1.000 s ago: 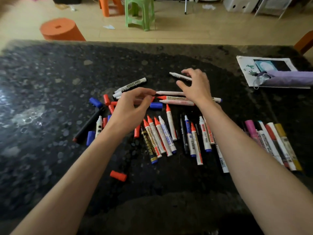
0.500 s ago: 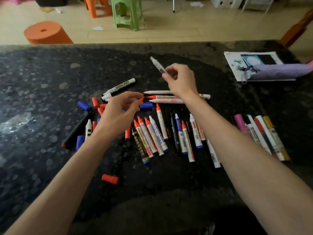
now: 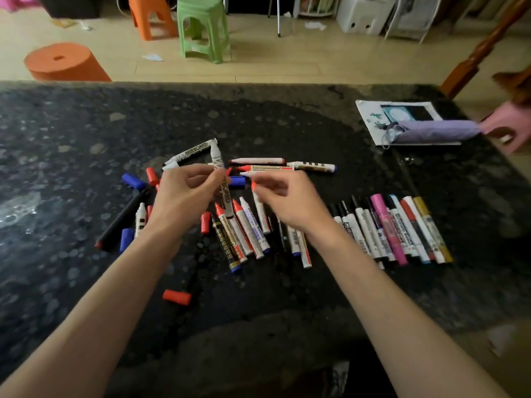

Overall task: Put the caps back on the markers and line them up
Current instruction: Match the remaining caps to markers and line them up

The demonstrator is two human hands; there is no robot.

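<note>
Markers (image 3: 385, 225) on our table (image 3: 71, 282) appeared partly capped and aligned. Nearest, a red cap (image 3: 176, 297) lay loose. Beyond, our left hand (image 3: 184, 196) pinched a white marker (image 3: 225, 196); the right hand (image 3: 290, 205) grip was unclear. Farther, a blue cap (image 3: 132, 180) awaited fitting.

Open passage is left on the dark speckled stone tabletop (image 3: 71, 282) at near left and along the far edge. The centre is blocked by a scattered pile of white-barrelled markers (image 3: 247, 234), with loose red and blue plastic caps (image 3: 132, 180) strewn beside it. One red cap (image 3: 176, 297) is set apart, nearer. The right is taken by a tight marker row (image 3: 402, 231), the far corner by a white printed sheet (image 3: 370, 116) under a purple fabric pouch (image 3: 436, 133).
</note>
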